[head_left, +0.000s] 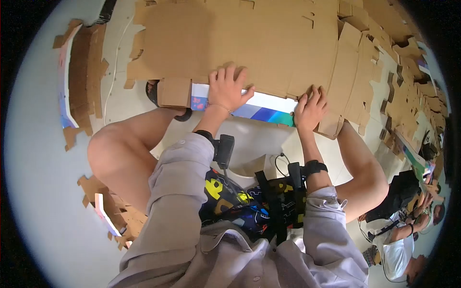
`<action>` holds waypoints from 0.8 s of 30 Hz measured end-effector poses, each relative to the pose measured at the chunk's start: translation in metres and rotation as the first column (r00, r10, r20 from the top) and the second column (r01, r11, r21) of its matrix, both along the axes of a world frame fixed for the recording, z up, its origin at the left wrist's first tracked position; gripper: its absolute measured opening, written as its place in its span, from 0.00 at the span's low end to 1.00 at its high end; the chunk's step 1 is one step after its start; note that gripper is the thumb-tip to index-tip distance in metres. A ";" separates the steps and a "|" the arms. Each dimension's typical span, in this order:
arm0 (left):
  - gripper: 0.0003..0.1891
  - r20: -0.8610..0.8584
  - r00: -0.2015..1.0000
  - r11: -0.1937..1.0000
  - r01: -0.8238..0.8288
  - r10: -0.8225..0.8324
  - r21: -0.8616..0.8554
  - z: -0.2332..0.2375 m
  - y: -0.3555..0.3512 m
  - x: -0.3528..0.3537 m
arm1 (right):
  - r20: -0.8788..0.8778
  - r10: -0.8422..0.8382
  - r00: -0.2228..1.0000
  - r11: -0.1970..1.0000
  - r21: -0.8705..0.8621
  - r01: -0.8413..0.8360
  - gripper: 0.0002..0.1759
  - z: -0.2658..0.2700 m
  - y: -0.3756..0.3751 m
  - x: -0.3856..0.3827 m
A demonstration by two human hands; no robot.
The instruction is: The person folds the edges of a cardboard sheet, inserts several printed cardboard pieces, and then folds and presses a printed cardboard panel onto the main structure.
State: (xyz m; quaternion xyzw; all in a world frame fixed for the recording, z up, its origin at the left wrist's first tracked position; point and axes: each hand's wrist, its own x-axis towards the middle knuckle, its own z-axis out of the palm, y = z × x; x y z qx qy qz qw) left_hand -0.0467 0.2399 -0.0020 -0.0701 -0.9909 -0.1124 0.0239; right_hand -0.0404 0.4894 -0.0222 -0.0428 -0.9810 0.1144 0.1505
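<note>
A large unfolded brown cardboard sheet (269, 45) lies in front of me, with cut slots and tabs along its sides. Its near edge carries a narrow printed strip (259, 111) in white, blue and green. My left hand (226, 91) rests flat across the strip and the fold, fingers spread onto the brown board. At the strip's right end my right hand (311, 109) presses down with its fingers stretched over the fold. A small side flap (174, 92) sticks out left of the strip.
Partly folded cardboard pieces (86, 72) stand at the left, and another piece (108, 213) lies lower left. Stacked cardboard (408, 91) fills the right side. At the lower right another person (398, 245) sits near a black bag (396, 194). A white cable (115, 67) runs along the floor.
</note>
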 end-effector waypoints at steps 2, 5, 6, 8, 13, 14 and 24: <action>0.27 -0.045 0.999 1.000 0.006 -0.006 -0.008 0.000 -0.002 0.000 | 0.015 -0.015 1.000 0.999 0.033 0.014 0.23 0.004 0.000 -0.001; 0.27 -0.068 0.998 1.000 0.009 -0.010 -0.016 -0.001 -0.001 -0.003 | 0.026 -0.010 1.000 1.000 0.028 0.009 0.22 0.007 0.000 -0.003; 0.27 -0.064 0.998 1.000 0.009 -0.011 -0.021 -0.001 -0.001 -0.004 | 0.028 -0.005 1.000 1.000 0.021 0.005 0.22 0.008 0.000 -0.004; 0.27 -0.055 0.998 1.000 0.001 -0.002 -0.027 -0.003 -0.002 -0.008 | 0.065 0.084 0.994 0.996 0.032 -0.086 0.24 0.015 0.001 -0.001; 0.31 -0.059 0.997 0.998 0.052 -0.049 0.044 -0.002 -0.003 -0.011 | 0.240 0.424 0.873 0.897 0.025 -0.442 0.43 0.067 -0.026 0.035; 0.33 -0.038 0.997 0.998 0.063 -0.062 0.029 0.002 -0.004 -0.008 | 0.260 0.448 0.855 0.880 0.042 -0.474 0.46 0.068 -0.031 0.043; 0.45 0.078 0.981 0.983 0.179 -0.177 -0.025 0.013 -0.015 0.051 | 0.473 0.496 0.728 0.820 0.020 -0.572 0.50 0.069 -0.031 0.020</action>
